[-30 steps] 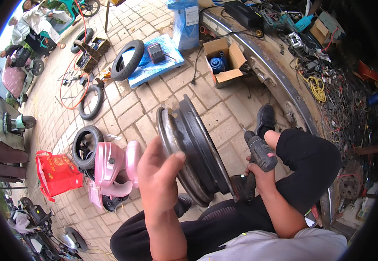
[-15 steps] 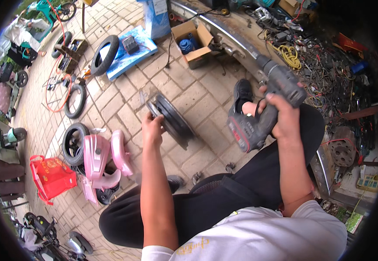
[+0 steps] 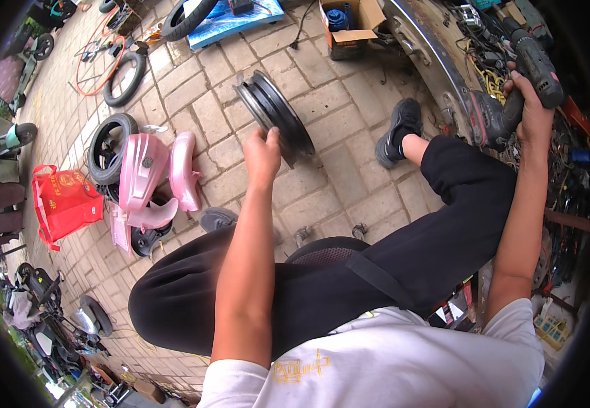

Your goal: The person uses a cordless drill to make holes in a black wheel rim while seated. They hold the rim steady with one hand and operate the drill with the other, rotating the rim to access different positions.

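Observation:
A dark metal wheel rim point(image 3: 278, 112) stands upright on its edge on the brick paving, without a tyre. My left hand point(image 3: 262, 155) grips its near side; the fingertips are partly hidden behind the rim. Far to the right, my right hand point(image 3: 533, 112) is closed round the handle of a black cordless drill point(image 3: 540, 71). The drill is held over the cluttered bench at the right, its battery point(image 3: 485, 119) pointing left. Whether it touches anything there, I cannot tell.
Left of me lie pink scooter panels point(image 3: 144, 170), a tyre point(image 3: 113, 146) and a red bag point(image 3: 67, 204). Another tyre point(image 3: 125, 80) lies farther off. An open cardboard box point(image 3: 353, 44) stands ahead, beside a metal-edged bench point(image 3: 421, 51). My shoe point(image 3: 400, 132) rests nearby.
My right hand has carried the drill rightward and away from my knee to the bench. The left hand stays on the rim. The whole view has shifted.

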`<state>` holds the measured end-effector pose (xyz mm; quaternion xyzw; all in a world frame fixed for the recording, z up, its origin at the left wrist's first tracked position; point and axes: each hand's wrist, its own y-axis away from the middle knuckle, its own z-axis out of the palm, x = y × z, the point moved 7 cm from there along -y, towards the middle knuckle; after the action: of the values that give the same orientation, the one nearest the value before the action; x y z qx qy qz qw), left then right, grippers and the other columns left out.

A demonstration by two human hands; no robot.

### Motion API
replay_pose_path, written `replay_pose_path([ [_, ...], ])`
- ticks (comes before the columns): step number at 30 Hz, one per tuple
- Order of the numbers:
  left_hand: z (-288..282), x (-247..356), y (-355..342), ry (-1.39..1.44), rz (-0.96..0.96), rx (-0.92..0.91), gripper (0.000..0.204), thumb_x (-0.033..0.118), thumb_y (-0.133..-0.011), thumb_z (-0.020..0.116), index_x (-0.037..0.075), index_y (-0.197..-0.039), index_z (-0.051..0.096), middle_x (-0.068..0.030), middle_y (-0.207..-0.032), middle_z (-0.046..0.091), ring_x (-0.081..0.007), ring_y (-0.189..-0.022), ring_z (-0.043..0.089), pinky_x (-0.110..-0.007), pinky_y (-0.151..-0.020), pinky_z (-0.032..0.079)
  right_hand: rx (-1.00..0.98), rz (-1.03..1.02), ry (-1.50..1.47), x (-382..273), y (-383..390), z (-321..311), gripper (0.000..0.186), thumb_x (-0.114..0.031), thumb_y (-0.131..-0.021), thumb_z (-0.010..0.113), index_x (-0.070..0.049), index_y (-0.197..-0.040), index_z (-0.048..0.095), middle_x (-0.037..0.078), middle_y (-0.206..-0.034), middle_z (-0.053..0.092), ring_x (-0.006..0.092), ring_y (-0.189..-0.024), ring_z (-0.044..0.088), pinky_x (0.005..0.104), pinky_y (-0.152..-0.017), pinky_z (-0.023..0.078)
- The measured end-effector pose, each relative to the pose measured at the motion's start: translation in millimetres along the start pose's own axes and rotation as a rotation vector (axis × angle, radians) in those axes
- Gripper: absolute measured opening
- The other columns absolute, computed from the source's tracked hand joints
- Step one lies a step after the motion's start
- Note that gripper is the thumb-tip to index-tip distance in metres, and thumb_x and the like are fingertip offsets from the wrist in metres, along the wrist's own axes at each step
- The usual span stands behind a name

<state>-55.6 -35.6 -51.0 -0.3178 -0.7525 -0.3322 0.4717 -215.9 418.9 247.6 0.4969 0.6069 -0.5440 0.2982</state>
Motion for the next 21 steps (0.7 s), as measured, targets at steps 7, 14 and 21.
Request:
replay_pose_path([
  [7, -1.4, 54.8, -13.2, 0.303, -0.282, -0.099, 0.022, 0.017, -0.093, 0.064, -0.005, -0.093, 0.066, -0.0068, -0.075, 0.065, -0.0136, -0.057, 0.060, -0.029, -0.050, 0.051, -0.072, 0.237, -0.060, 13.0, 30.2, 28.8, 0.038, -0.002, -0.085, 0.066, -0.001, -0.122, 0.059, 0.012, -0.101, 0.071, 0.0147, -0.069, 0.065, 0.0306, -0.059, 0.054],
  [14, 15.9, 33.5, -2.1, 0.191, -0.343, -0.116, 0.022, 0.017, -0.089, 0.066, -0.005, -0.088, 0.066, -0.0071, -0.072, 0.064, -0.0145, -0.055, 0.059, -0.031, -0.049, 0.055, -0.437, 0.376, 0.005, 11.7, 95.5, 90.2, 0.035, -0.005, -0.082, 0.069, 0.000, -0.117, 0.067, 0.007, -0.101, 0.071, 0.0115, -0.075, 0.064, 0.0289, -0.069, 0.053],
  [21, 36.4, 33.0, 2.2, 0.138, -0.321, -0.085, 0.022, 0.014, -0.087, 0.067, -0.008, -0.083, 0.065, -0.0105, -0.070, 0.065, -0.0181, -0.057, 0.065, -0.033, -0.049, 0.058, -0.745, 0.301, 0.157, 45.5, 211.8, 193.5, 0.066, -0.005, -0.074, 0.079, 0.003, -0.135, 0.053, 0.014, -0.109, 0.071, 0.0171, -0.097, 0.067, 0.0300, -0.087, 0.052],
])
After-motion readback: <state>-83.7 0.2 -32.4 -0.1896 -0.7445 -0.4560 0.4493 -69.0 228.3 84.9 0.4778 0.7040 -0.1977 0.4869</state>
